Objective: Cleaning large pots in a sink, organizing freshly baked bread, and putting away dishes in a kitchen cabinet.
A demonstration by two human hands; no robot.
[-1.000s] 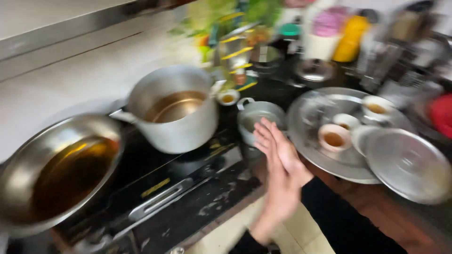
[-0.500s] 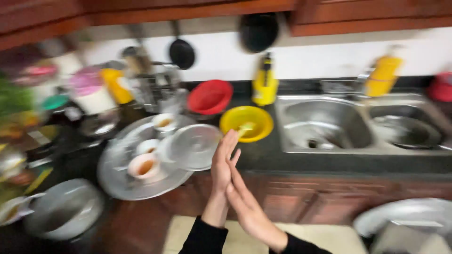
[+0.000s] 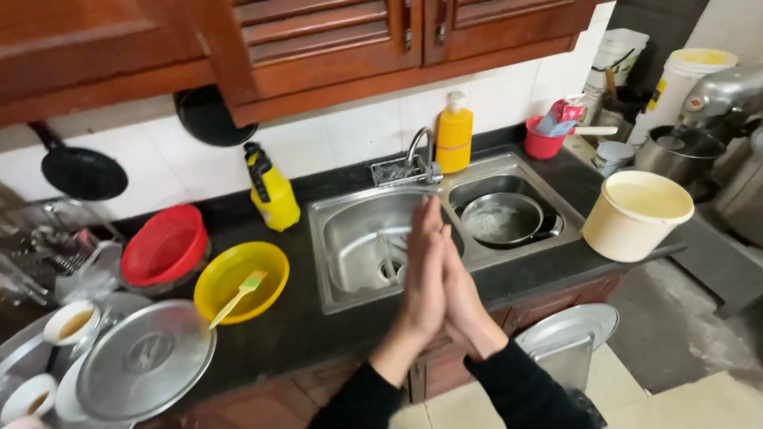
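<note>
My left hand (image 3: 420,274) and my right hand (image 3: 463,294) are pressed flat together, palm to palm, fingers pointing up. They hold nothing. They hover in front of a steel double sink (image 3: 354,230) set in a black counter (image 3: 294,330). A round steel pan (image 3: 502,218) lies in the sink's right basin. The tap (image 3: 421,151) stands behind the sink, just beyond my fingertips.
A yellow bowl with a small brush (image 3: 240,278), a red bowl (image 3: 165,245), a yellow spray bottle (image 3: 272,189) and a steel lid (image 3: 147,361) sit left of the sink. A yellow soap dispenser (image 3: 454,137), a red cup (image 3: 544,141) and a cream tub (image 3: 637,214) stand right.
My view has swung right from the stove and tray to the sink. My hands have stayed pressed together throughout.
</note>
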